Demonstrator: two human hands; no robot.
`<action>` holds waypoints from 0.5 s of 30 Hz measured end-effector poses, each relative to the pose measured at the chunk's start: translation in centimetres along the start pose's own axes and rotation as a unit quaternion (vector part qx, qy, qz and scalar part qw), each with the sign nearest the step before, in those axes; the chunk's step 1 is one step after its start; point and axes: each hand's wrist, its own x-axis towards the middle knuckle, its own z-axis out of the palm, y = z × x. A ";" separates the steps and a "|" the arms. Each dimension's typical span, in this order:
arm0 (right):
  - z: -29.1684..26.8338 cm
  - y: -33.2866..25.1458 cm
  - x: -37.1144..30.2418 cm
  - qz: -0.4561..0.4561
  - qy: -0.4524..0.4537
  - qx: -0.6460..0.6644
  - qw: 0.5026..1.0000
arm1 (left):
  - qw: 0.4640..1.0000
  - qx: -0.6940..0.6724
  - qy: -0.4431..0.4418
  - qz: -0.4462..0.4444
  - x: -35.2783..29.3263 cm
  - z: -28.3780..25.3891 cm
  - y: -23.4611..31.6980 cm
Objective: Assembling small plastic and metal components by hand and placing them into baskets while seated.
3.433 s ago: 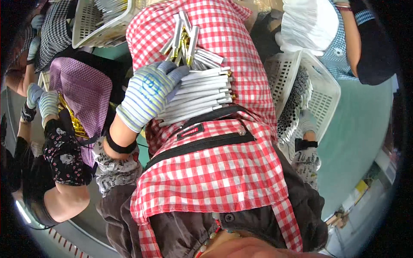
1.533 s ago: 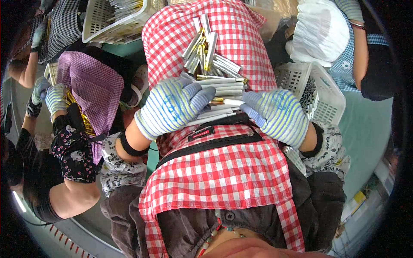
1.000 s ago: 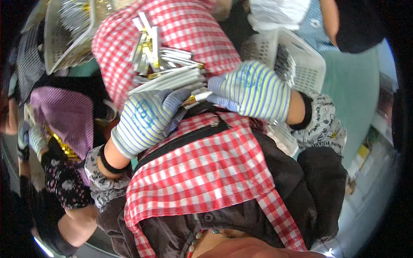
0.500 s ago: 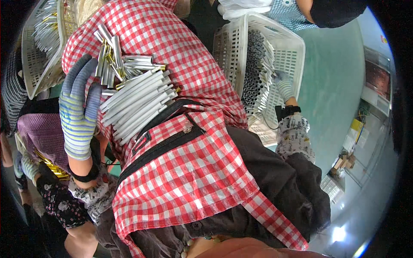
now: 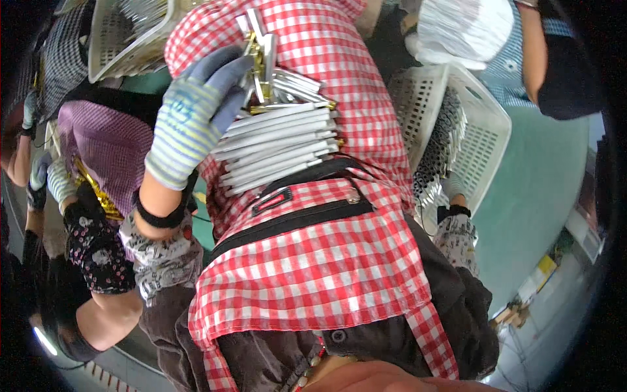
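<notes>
My left hand [image 5: 186,121], in a striped knit glove with blue-grey fingers, is beside the loose pile on my lap. Its fingers are bent but apart, with nothing visible between them and the thumb. That pile of short silver and gold tubes [image 5: 264,62] lies on my red-and-white checked apron [image 5: 313,274]. Below it, several slim whitish tubes [image 5: 281,140] lie side by side in a row. On the right, my gloved right hand [image 5: 452,187] reaches into a white basket [image 5: 486,140], against tightly stacked grey tubes [image 5: 441,137]. Its fingers are mostly hidden there.
At upper left stands another white basket [image 5: 108,39] of silver tubes. Co-workers sit close on the left, one with gold pieces [image 5: 98,189] on a purple cloth [image 5: 101,137]. A white bag [image 5: 464,29] and another person's arm are at upper right, beside the green table [image 5: 542,189].
My left hand has gone from upright to leaning over the pile, fingers bent toward it. My right hand stays at the stacked tubes. The whole view has swung round.
</notes>
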 end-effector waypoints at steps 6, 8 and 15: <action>-15.8 -11.5 -8.1 -0.127 0.128 -0.149 0.972 | 0.991 0.128 -0.033 0.023 1.4 1.4 -0.7; -21.0 -17.3 -14.1 -0.293 0.273 -0.064 0.914 | 0.982 0.162 -0.018 0.092 2.3 2.6 -0.9; -27.1 -32.8 -27.0 -0.694 0.318 -0.021 0.646 | 0.979 0.159 0.021 0.126 2.8 3.0 -1.0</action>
